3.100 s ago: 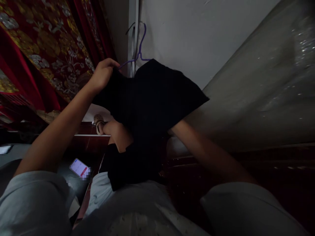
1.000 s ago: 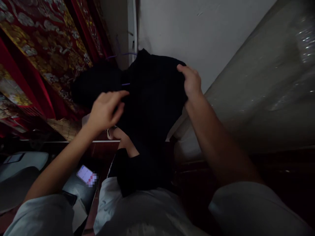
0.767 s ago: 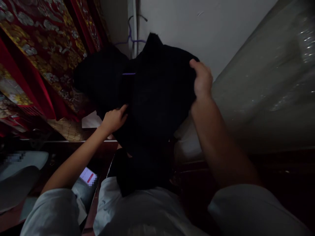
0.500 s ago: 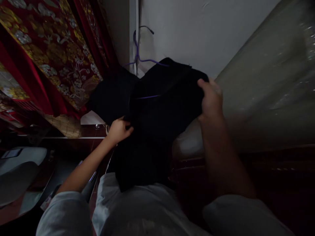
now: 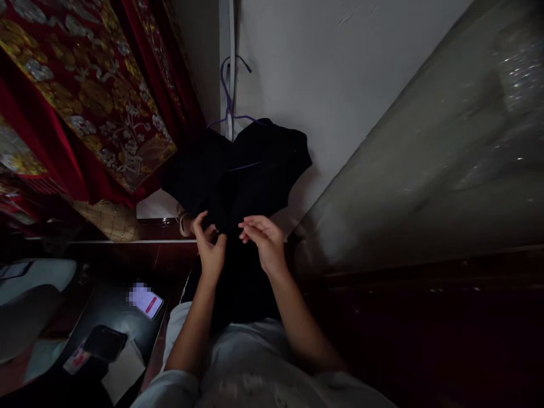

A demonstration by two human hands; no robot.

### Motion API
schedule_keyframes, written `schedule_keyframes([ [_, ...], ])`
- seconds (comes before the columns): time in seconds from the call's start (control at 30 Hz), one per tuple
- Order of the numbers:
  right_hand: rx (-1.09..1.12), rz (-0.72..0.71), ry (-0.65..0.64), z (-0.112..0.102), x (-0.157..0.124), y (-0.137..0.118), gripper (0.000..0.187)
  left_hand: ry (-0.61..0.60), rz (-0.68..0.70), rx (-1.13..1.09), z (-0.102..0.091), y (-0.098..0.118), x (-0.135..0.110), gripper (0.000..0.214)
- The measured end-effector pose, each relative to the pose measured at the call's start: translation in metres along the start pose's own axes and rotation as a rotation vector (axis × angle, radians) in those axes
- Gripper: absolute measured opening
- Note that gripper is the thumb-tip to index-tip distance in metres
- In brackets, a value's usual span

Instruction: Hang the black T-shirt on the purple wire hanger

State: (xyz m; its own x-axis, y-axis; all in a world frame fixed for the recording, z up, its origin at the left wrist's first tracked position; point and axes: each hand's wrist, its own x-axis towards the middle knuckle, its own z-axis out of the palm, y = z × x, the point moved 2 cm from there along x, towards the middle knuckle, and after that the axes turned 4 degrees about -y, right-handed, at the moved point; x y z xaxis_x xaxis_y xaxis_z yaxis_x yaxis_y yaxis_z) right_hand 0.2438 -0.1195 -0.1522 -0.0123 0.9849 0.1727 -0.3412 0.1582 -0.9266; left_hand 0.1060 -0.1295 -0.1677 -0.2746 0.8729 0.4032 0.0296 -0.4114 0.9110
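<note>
A black shirt (image 5: 272, 164) hangs on a purple wire hanger (image 5: 229, 105) by a pale vertical strip on the wall. In front of the shirt's lower front, my left hand (image 5: 210, 246) has its thumb and fingers apart. My right hand (image 5: 266, 241) is just to its right, fingers loosely stretched toward the left one and slightly bent. Nothing shows in either hand. Whether the fingertips touch the dark cloth is hard to make out. The shirt's lower part merges with the darkness between my forearms.
Red cloth with gold and silver embroidery (image 5: 127, 130) hangs at the left. A lit phone (image 5: 147, 300), a dark phone-like item (image 5: 105, 343) and a white paper-like item (image 5: 123, 371) lie on a dark surface at lower left. A large plastic-covered thing (image 5: 408, 187) stands at the right.
My right hand has let go of the shirt's right sleeve and come inward, close to my left hand. The left hand has opened off the cloth. The sleeve has dropped back.
</note>
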Motion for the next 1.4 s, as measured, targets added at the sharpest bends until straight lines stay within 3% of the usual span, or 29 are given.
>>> schedule_keyframes([
  [0.27,0.083,-0.015,-0.011,0.007,0.003,0.004,0.033,0.045,0.050,-0.021,0.006,0.001,-0.019,0.033],
  [0.5,-0.219,-0.127,0.003,0.010,0.003,0.010,0.029,0.086,0.103,0.072,0.004,0.009,-0.025,0.034],
  [0.67,-0.342,-0.020,-0.149,0.009,0.001,0.006,0.036,0.093,0.154,0.111,-0.001,0.010,-0.021,0.034],
  [0.83,-0.277,0.134,-0.225,0.005,-0.004,0.000,0.047,0.111,0.164,0.231,-0.004,0.004,-0.016,0.030],
  [0.93,-0.223,0.204,-0.243,0.006,-0.006,0.000,0.047,0.036,0.235,0.344,-0.002,-0.001,-0.015,0.026],
  [1.07,-0.221,0.244,-0.240,0.005,-0.006,-0.003,0.048,-0.206,0.204,0.188,0.003,-0.007,-0.016,0.019],
  [1.13,-0.205,0.274,-0.249,0.004,-0.006,-0.005,0.049,-0.259,0.164,0.130,0.004,-0.007,-0.016,0.016],
  [1.27,-0.126,0.347,-0.232,0.005,0.004,-0.012,0.047,-0.200,0.196,0.207,0.004,-0.003,-0.012,0.013],
  [1.4,-0.068,0.282,-0.184,0.014,0.051,-0.033,0.044,-0.162,0.260,0.329,0.007,-0.014,-0.006,0.014],
])
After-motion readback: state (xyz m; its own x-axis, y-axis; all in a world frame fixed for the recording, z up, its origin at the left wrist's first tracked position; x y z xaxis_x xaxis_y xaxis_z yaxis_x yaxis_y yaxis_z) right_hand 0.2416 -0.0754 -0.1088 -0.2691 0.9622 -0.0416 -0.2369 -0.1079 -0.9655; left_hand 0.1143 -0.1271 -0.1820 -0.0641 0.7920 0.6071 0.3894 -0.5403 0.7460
